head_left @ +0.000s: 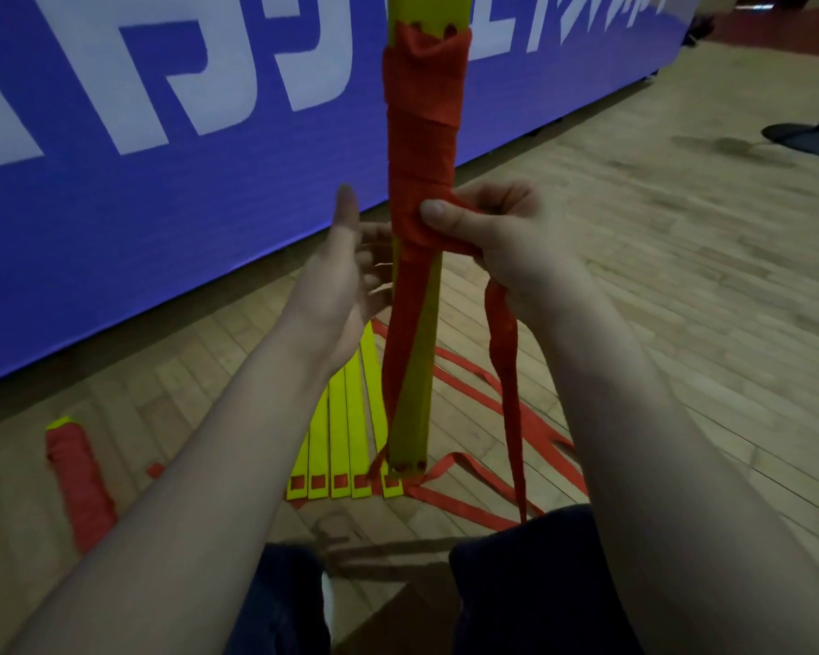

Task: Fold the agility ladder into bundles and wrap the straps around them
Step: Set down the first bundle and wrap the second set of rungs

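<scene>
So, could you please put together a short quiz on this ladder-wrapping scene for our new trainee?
1. True or false: the upright bundle is covered by the red strap along its whole visible length.
2. Which of the hands grips the strap's loose tail: A left, B right?
3. Fill in: a finished bundle lies on the ____.
Key: 1 false, the lower part shows bare yellow; 2 B, the right hand; 3 floor.
</scene>
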### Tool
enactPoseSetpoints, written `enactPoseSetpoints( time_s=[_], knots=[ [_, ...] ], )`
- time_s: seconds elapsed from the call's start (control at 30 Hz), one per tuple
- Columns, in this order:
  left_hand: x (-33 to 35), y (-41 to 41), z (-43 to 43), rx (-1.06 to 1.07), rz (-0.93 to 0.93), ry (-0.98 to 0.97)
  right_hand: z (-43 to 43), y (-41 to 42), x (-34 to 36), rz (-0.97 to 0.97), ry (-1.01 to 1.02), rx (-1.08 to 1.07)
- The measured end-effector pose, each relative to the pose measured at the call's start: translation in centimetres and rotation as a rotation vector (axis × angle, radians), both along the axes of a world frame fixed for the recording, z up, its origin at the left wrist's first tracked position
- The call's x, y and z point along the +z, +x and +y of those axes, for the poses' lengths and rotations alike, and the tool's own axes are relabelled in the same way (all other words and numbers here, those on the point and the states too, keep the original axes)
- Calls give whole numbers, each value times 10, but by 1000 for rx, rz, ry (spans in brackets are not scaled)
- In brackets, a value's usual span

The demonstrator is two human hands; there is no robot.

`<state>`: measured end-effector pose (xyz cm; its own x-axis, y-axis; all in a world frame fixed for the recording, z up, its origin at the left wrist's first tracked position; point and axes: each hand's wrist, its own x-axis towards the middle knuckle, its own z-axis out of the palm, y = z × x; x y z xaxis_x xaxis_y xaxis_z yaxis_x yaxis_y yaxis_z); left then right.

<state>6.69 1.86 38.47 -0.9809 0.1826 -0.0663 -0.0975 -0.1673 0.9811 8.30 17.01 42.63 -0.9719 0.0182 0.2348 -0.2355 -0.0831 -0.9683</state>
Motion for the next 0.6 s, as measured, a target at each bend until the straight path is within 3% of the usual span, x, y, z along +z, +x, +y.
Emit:
enactPoseSetpoints(
  time_s=[0.13, 0.3, 0.4, 0.6],
  knots=[
    [9, 19, 12, -36, 156, -26, -3, -2, -1, -7, -7, -70],
    [12, 23, 10, 39, 165, 6, -3, 1, 0, -8, 153, -49],
    [14, 21, 3, 100, 169, 16, 4, 6, 6, 12, 323, 48],
    [21, 19, -4, 169, 236, -16, 13, 9, 7, -60, 355, 201]
  ],
)
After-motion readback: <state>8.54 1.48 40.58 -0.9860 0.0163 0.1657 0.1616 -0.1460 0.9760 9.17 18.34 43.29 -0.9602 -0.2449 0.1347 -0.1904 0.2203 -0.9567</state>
